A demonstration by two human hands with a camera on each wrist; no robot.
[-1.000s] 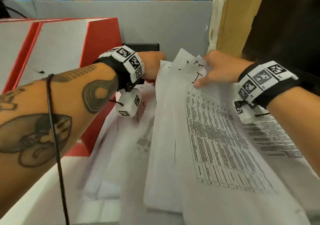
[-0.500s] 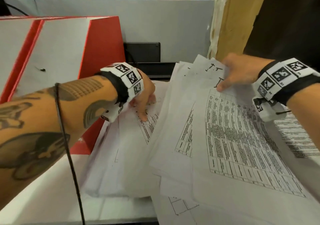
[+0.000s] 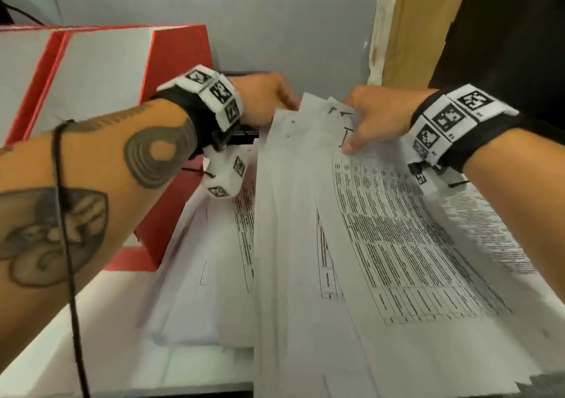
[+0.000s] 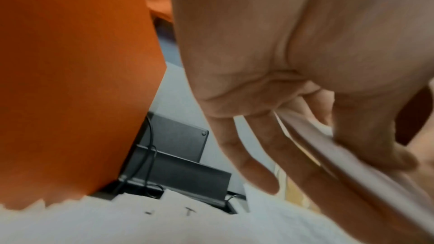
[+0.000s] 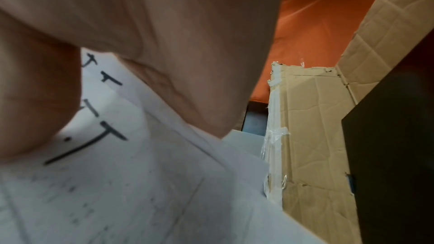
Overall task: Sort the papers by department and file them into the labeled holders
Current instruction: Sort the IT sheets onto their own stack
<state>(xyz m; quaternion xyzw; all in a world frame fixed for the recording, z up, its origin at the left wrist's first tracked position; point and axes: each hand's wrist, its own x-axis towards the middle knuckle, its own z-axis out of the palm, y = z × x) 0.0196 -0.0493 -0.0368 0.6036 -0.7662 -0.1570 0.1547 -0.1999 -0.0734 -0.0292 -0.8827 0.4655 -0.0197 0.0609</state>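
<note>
A fanned stack of papers [image 3: 351,244] is lying tilted over the white worktop [image 3: 91,321], just right of the red holder [image 3: 171,70]. The right hand [image 3: 376,119] is pinching the stack's far edge, thumb on top. The left hand [image 3: 260,98] is gripping that edge too; only its wrist view is showing the thumb [image 4: 366,136] clamping sheets. Beyond stands a cardboard box [image 5: 305,136].

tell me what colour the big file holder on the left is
Red with white side panels: the file holder shows best in the head view; the left wrist view renders it orange.
</note>
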